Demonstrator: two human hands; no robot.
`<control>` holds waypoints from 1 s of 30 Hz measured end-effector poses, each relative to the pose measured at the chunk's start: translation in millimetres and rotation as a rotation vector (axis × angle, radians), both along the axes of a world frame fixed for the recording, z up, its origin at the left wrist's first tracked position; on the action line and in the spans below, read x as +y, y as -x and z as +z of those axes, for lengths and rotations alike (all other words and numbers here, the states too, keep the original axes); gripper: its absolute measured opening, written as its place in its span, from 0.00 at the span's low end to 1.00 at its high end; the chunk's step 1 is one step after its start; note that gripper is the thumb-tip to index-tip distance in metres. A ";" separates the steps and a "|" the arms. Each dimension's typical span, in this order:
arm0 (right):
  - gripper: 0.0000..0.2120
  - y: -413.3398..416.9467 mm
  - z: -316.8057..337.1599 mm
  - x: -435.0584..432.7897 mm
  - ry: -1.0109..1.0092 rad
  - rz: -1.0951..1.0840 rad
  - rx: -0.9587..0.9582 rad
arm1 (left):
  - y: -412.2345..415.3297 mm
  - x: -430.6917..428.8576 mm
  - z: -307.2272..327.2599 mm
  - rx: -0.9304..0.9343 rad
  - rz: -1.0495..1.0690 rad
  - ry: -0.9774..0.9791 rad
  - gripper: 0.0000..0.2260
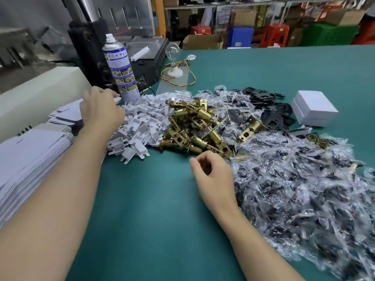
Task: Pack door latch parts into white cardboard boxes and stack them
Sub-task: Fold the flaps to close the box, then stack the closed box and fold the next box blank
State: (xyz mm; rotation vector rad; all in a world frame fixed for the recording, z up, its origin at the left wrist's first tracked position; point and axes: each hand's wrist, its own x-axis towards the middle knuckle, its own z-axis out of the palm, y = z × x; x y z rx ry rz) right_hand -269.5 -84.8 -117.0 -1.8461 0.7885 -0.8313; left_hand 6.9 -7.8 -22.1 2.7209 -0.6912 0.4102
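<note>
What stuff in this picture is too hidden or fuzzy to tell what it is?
All head view.
- Left hand: its back hides what the fingers hold, if anything.
- Right hand: curled fingers hide the palm.
- White boxes: closed, contents hidden.
- Plastic bags: glare blurs the parts inside.
- Spray can: label print too small.
- Flat cardboard stack: cut off by left edge.
</note>
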 end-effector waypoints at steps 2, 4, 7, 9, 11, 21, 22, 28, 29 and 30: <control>0.10 -1.3 -0.2 -1.5 0.016 -0.007 0.018 | -12.8 3.4 -0.1 0.051 0.043 -0.070 0.21; 0.10 -2.7 -0.4 -1.4 0.042 -0.011 0.041 | -18.2 7.4 -1.4 0.081 0.064 -0.145 0.22; 0.10 -2.1 -0.5 -1.6 0.071 -0.004 0.064 | -19.9 12.3 -1.0 0.109 0.106 -0.159 0.24; 0.09 -1.4 -0.7 0.6 0.112 0.025 0.100 | -21.7 13.6 3.1 0.104 0.139 -0.132 0.26; 0.08 -1.6 -1.2 3.7 0.151 0.060 0.134 | -23.5 14.4 6.0 0.095 0.147 -0.090 0.26; 0.06 -1.1 3.1 10.3 0.189 0.151 0.130 | -14.1 21.8 0.8 -0.028 0.085 0.060 0.12; 0.06 -0.5 3.6 10.8 0.189 0.157 0.122 | -11.6 22.5 1.4 -0.055 0.073 0.067 0.11; 0.03 5.5 11.5 20.3 0.103 0.208 0.016 | 32.5 30.9 22.7 -0.329 -0.136 0.554 0.11; 0.07 6.5 13.6 21.5 0.061 0.216 -0.022 | 49.5 30.8 26.4 -0.281 -0.235 0.679 0.10; 0.12 6.8 15.6 21.8 0.016 0.221 -0.068 | 69.1 29.7 27.4 -0.179 -0.356 0.797 0.09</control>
